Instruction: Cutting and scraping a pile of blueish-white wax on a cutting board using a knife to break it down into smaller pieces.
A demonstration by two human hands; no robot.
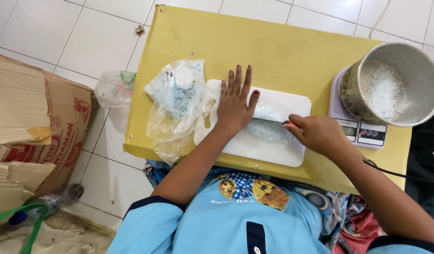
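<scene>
Head view, looking down on a low yellow table [282,51] on white tiled floor. My left hand [234,106] lies flat on the white cutting board [254,146], fingers spread and released, thumb against the heap of white crumbly stuff [267,123] in the board's middle. My right hand [320,135] is clenched round a knife with a red handle [290,123]; the dark blade runs left across the heap, towards the left thumb. Handle mostly hidden in the fist.

Left of the board, touching its edge: crumpled clear plastic bag [175,106] with pale blue-white contents and a small white sticker near its top; print too small to tell. It hangs over the table's left edge.

Right end of the table: pale purple kitchen scale [362,132], dark display windows facing me, a metal pot [395,84] on it holding more white crumbs.

On the floor, left: second small clear bag [114,88] with a green and red patch, then a torn brown cardboard box [33,127] with red printing on its side. Plastic bottle [43,204] lies at lower left, below the box.
</scene>
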